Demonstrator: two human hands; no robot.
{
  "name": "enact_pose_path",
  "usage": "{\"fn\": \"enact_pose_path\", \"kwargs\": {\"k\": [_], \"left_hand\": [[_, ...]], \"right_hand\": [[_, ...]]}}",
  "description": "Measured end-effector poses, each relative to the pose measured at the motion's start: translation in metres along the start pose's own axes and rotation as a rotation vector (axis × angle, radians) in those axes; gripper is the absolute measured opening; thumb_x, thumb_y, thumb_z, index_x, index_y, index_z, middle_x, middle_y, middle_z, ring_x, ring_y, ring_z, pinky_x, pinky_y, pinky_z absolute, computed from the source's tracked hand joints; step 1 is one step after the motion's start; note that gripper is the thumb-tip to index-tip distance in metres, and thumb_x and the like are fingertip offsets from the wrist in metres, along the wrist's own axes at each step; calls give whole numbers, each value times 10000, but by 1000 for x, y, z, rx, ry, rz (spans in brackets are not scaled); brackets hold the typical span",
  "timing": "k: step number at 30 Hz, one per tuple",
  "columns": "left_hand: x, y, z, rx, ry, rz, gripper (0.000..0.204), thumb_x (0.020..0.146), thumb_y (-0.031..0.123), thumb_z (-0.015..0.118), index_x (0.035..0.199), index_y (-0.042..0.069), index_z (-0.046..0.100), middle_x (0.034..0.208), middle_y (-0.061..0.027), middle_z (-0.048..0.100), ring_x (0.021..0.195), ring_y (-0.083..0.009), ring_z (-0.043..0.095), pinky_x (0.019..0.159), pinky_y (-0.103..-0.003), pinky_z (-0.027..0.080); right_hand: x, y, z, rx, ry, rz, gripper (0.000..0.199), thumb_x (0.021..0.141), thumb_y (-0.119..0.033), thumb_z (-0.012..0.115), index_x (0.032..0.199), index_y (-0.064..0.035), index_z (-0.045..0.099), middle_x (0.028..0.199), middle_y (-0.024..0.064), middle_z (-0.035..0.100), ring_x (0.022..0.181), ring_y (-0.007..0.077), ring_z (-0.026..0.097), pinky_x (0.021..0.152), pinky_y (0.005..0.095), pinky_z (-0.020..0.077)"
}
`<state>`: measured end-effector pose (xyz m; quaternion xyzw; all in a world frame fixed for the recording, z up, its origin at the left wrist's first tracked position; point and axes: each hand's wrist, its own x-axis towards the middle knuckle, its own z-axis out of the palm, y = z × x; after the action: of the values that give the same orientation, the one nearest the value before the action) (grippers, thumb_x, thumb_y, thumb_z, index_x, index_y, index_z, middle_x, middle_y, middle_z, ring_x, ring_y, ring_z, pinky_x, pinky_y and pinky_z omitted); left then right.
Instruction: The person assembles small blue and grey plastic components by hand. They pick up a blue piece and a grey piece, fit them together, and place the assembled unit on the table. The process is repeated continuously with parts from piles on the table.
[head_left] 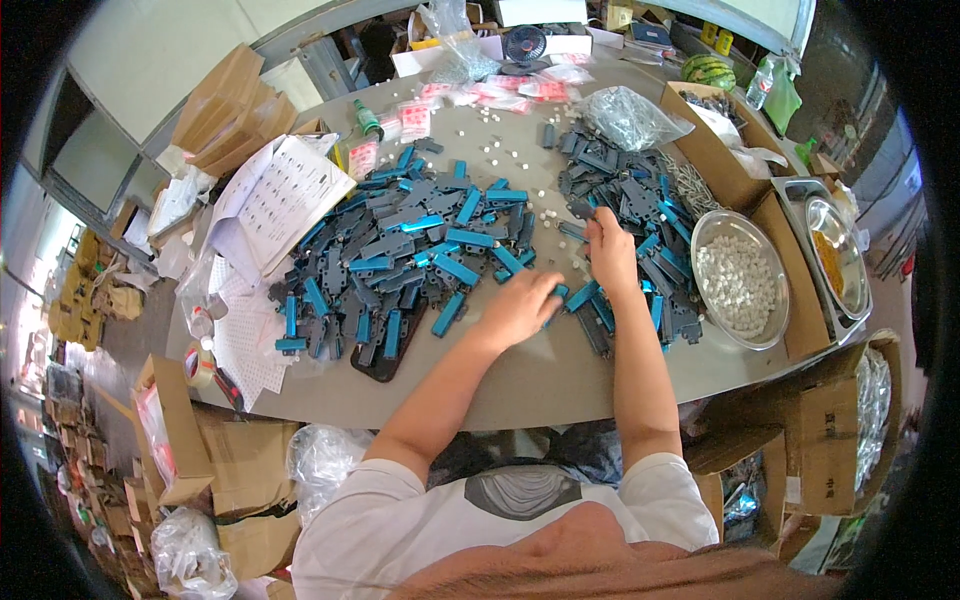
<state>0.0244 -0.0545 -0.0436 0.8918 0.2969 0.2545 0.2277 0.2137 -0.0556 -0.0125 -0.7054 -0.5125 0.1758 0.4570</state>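
A large heap of dark grey plastic parts with blue ends [400, 260] covers the middle of the grey table [540, 375]. A second heap of the same grey parts [630, 190] lies to the right. My left hand [520, 305] rests on the table at the heap's near edge, fingers curled over a blue-ended part [558, 293]. My right hand [610, 250] is just right of it, fingertips pinched on a grey part at the top of the hand. Small white round pieces [545, 215] are scattered between the heaps.
A round metal bowl of white pieces [740, 280] stands at the right, a metal tray [835, 255] beyond it. Cardboard boxes [715, 140] line the right edge. White perforated sheets [285, 190] lie at the left. Plastic bags, a small fan [525, 45] and a watermelon [708, 70] sit at the back.
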Motion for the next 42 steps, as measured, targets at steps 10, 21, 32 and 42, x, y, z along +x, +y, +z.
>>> {"fn": "enact_pose_path", "kwargs": {"k": [10, 21, 32, 42], "left_hand": [[0, 14, -30, -113, -161, -306, 451, 740, 44, 662, 1180, 85, 571, 959, -121, 634, 837, -294, 625, 729, -334, 491], [4, -21, -27, -1614, 238, -543, 262, 913, 125, 553, 1104, -54, 572, 1032, -125, 620, 917, -188, 616, 827, -326, 519], [1, -19, -23, -1351, 281, -475, 262, 868, 11, 580, 1120, -60, 571, 1043, -107, 615, 948, -179, 607, 831, -329, 533], [1, -10, -41, -1522, 199, -411, 267, 874, 4, 569, 1130, -72, 564, 1031, -115, 623, 908, -174, 622, 830, -329, 545]], "right_hand": [[2, 6, 0, 446, -171, 1, 222, 907, -130, 563, 1083, -13, 629, 738, 48, 577, 622, 120, 535, 580, 266, 424], [-11, -10, 9, 698, -520, 96, 72, 841, -38, 642, 874, -28, 580, 740, 10, 600, 629, 79, 565, 562, 217, 459], [-19, -25, 9, 160, -248, -61, 244, 807, -191, 710, 864, 2, 574, 634, 56, 606, 588, 108, 562, 535, 270, 449], [-13, -18, -2, 634, -522, 122, 313, 847, -317, 665, 691, -51, 614, 605, -29, 498, 577, 70, 456, 517, 232, 335]]}}
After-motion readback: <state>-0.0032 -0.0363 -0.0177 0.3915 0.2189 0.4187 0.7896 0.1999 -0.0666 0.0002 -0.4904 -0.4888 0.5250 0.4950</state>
